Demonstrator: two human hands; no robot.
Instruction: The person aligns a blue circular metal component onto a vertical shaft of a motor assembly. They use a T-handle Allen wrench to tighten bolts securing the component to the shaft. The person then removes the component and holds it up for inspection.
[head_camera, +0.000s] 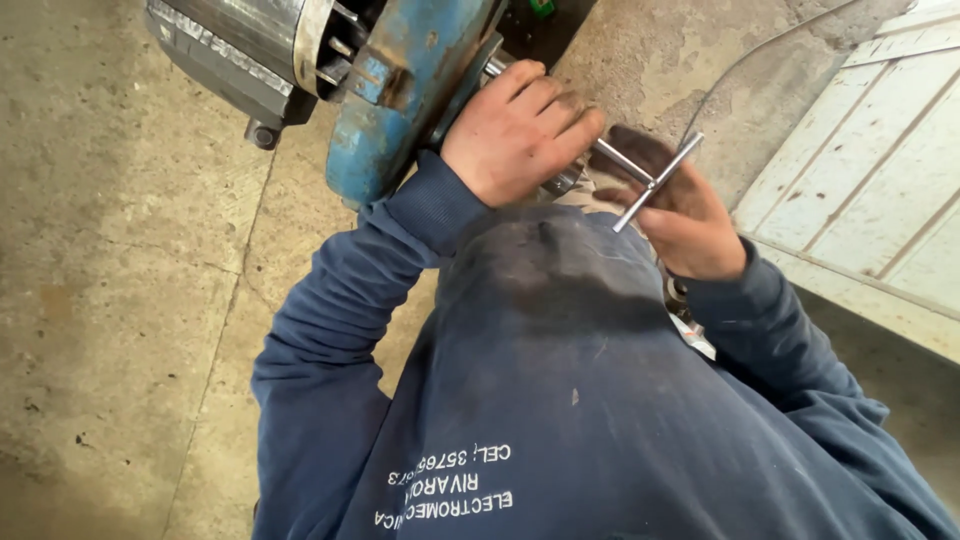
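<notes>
two grimy hands work a silver steel t-handle wrench (640, 175) against the blue-painted metal motor housing (400, 110): left hand (515, 130) wraps the shaft, right hand (680, 220) grips the crossbar; a slip could likely skin knuckles on the housing.

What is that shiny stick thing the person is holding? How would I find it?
Start at the big blue motor housing at the top. A silver T-handle wrench runs from it, between the left hand and right hand. It alone is bright metal with a crossbar.
</notes>
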